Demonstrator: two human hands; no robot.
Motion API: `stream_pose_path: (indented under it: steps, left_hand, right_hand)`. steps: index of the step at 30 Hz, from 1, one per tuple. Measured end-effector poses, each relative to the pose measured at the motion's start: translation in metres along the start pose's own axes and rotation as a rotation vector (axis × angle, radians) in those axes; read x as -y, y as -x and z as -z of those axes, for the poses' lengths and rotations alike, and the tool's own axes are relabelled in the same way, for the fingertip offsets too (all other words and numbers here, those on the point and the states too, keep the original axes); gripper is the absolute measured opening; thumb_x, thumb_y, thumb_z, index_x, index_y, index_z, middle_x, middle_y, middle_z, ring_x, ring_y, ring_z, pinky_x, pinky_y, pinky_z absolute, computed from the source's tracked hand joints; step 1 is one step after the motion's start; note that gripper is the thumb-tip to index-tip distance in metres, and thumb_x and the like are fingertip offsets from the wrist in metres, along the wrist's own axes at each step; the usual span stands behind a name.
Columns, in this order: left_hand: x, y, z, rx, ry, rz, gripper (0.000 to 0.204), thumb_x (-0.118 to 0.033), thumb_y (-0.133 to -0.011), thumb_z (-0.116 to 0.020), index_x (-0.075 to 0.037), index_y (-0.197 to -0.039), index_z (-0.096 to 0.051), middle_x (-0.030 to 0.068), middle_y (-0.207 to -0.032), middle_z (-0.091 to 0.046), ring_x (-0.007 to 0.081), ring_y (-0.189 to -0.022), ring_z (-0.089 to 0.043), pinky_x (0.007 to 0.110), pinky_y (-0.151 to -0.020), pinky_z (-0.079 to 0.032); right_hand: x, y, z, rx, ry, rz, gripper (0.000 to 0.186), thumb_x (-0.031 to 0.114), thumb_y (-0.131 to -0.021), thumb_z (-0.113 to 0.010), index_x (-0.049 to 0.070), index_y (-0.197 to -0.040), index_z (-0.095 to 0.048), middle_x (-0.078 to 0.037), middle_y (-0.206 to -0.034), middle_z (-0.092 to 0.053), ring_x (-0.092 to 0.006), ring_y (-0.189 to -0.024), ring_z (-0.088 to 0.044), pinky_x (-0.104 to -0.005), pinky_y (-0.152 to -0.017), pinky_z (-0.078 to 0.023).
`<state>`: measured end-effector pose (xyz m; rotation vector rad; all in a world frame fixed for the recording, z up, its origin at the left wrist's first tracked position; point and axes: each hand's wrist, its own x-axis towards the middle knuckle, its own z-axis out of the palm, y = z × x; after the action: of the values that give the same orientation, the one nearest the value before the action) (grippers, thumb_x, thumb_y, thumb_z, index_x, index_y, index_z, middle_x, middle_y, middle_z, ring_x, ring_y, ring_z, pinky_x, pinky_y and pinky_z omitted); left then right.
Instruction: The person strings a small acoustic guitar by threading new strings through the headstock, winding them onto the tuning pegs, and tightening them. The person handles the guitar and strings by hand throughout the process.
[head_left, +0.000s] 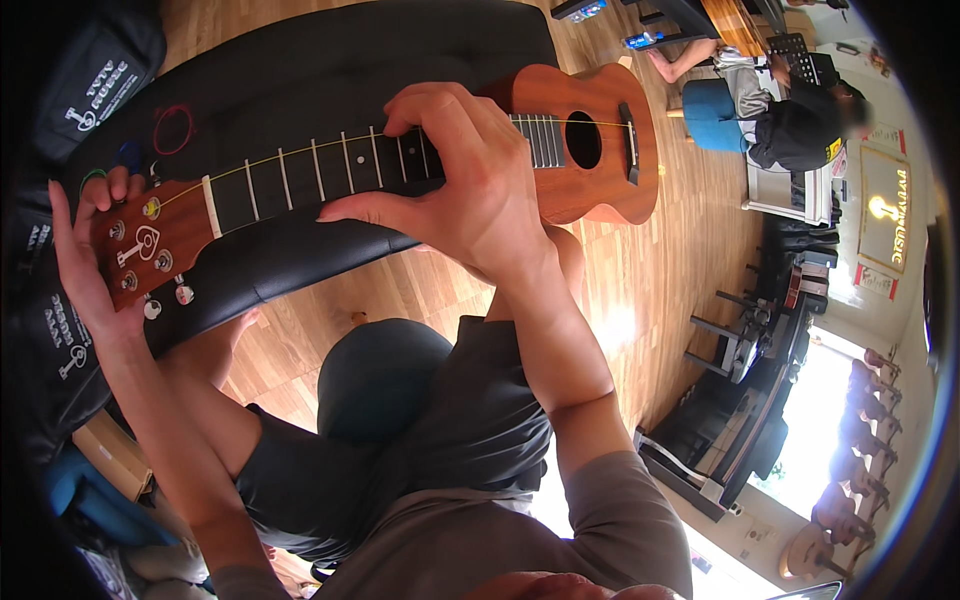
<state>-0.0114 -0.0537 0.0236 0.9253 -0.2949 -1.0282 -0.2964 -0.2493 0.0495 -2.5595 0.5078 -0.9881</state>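
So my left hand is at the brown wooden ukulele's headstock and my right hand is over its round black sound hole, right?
No: the head view shows your right hand over the dark fretted neck, not the sound hole; your left hand is at the brown wooden headstock.

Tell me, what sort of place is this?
Probably a music shop or teaching studio: small wooden stringed instruments hang in a row, a black music stand is near a seated person, and a ukulele fills the foreground.

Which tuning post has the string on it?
The post highest in the picture: the yellow-green string reaches it, while the other three posts on the headstock look bare.
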Motion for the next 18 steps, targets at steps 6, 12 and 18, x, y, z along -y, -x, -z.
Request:
stream_pose_path:
  steps: [6, 12, 18]
  left_hand:
    - [0.003, 0.0, -0.004, -0.078, -0.036, -0.028, 0.042, -0.046, -0.109, -0.039, -0.01, -0.087, -0.041, 0.0052, -0.098, -0.043, 0.0208, -0.101, -0.047, 0.036, -0.098, -0.039]
    - [0.003, -0.002, 0.0, -0.013, 0.016, -0.033, 0.048, -0.048, -0.108, -0.041, -0.008, -0.083, -0.047, 0.0082, -0.094, -0.05, 0.0225, -0.097, -0.05, 0.037, -0.095, -0.041]
    - [0.001, -0.004, -0.012, -0.037, 0.005, -0.051, 0.056, -0.054, -0.105, -0.043, -0.005, -0.082, -0.057, 0.0078, -0.09, -0.057, 0.0218, -0.091, -0.058, 0.034, -0.087, -0.047]
  right_hand:
    - [-0.003, -0.001, 0.007, 0.032, -0.007, -0.02, 0.061, 0.048, -0.062, -0.09, 0.006, -0.097, -0.063, -0.007, -0.086, -0.066, -0.0296, -0.079, -0.065, -0.0381, -0.073, -0.049]
    - [-0.011, -0.007, 0.017, 0.125, -0.196, -0.116, 0.027, 0.022, -0.079, -0.083, 0.005, -0.097, -0.072, -0.011, -0.094, -0.073, -0.031, -0.086, -0.069, -0.0385, -0.079, -0.053]
    - [-0.006, -0.016, 0.034, 0.227, -0.185, -0.463, 0.009, 0.004, -0.09, -0.074, 0.002, -0.099, -0.074, -0.004, -0.08, -0.068, -0.009, -0.069, -0.06, -0.0255, -0.06, -0.048]
